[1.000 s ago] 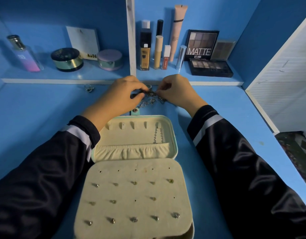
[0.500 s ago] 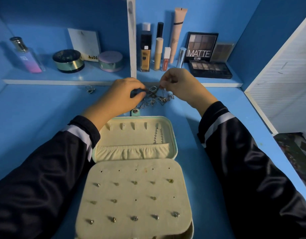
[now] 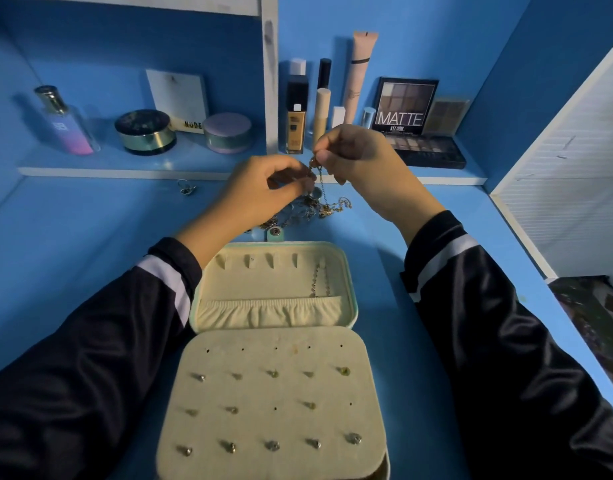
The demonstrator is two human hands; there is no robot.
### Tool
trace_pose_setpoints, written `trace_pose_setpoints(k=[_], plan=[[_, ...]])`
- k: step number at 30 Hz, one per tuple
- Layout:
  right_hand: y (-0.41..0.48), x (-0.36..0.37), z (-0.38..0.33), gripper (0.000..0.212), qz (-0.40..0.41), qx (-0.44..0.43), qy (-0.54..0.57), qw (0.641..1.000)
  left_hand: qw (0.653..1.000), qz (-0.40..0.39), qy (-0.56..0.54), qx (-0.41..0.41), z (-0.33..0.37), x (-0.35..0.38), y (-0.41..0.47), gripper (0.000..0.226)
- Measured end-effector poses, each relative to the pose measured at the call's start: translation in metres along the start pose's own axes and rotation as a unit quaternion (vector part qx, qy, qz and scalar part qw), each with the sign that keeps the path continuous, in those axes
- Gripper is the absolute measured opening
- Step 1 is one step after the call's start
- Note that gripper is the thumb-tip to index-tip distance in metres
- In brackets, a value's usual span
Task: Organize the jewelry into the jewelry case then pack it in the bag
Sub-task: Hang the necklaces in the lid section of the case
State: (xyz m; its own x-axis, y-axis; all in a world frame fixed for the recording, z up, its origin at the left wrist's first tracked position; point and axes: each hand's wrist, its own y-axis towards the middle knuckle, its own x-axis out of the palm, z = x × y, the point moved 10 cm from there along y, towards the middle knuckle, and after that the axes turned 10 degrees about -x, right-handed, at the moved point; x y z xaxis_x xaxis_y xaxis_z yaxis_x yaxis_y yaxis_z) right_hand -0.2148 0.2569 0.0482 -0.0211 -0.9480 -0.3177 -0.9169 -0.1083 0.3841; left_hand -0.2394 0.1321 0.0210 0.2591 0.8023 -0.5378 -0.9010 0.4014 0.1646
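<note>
An open mint jewelry case lies on the blue desk. Its cream earring panel carries several studs, and one chain hangs from a hook in the lid. Behind the case lies a tangled pile of jewelry. My right hand pinches the top of a thin gold chain, lifted above the pile. My left hand pinches the same chain just below and to the left. A ring lies alone at the shelf's foot. No bag is in view.
The low shelf behind holds a perfume bottle, two round jars, a foundation bottle, several tubes and an eyeshadow palette. A white slatted panel stands at the right.
Both hands have risen from the pile. My right hand has lifted one end of the gold chain upward, drawing it out of the tangle, while my left hand follows it up.
</note>
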Motion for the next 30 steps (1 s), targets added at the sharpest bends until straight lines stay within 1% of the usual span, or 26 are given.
trace_pose_setpoints(k=[3,9,14,18,23,26,30], plan=[[0.000,-0.003,-0.002,0.003,-0.004,-0.007,0.008,1.000,0.999,0.009,-0.039,0.000,0.003,-0.007,-0.001,0.005],[0.000,0.001,0.005,0.009,-0.022,0.003,0.016,1.000,0.995,0.042,-0.089,0.032,0.020,-0.027,-0.005,0.007],[-0.004,0.016,0.004,0.006,-0.035,0.001,0.068,0.997,0.993,0.054,-0.095,0.045,0.028,-0.034,-0.007,0.009],[-0.006,0.020,0.004,0.008,-0.036,0.014,0.107,0.994,0.992,0.070,-0.091,0.054,0.034,-0.042,-0.008,0.008],[-0.007,0.007,-0.001,0.008,-0.026,0.005,0.085,0.996,0.988,0.099,-0.104,0.054,0.034,-0.059,-0.013,0.008],[-0.013,0.006,0.001,0.011,-0.033,0.012,0.059,0.998,0.985,0.110,-0.125,0.042,0.028,-0.065,-0.019,0.006],[-0.019,0.006,0.008,0.007,-0.046,0.029,0.019,0.998,0.983,0.112,-0.145,0.025,0.020,-0.071,-0.029,0.007]])
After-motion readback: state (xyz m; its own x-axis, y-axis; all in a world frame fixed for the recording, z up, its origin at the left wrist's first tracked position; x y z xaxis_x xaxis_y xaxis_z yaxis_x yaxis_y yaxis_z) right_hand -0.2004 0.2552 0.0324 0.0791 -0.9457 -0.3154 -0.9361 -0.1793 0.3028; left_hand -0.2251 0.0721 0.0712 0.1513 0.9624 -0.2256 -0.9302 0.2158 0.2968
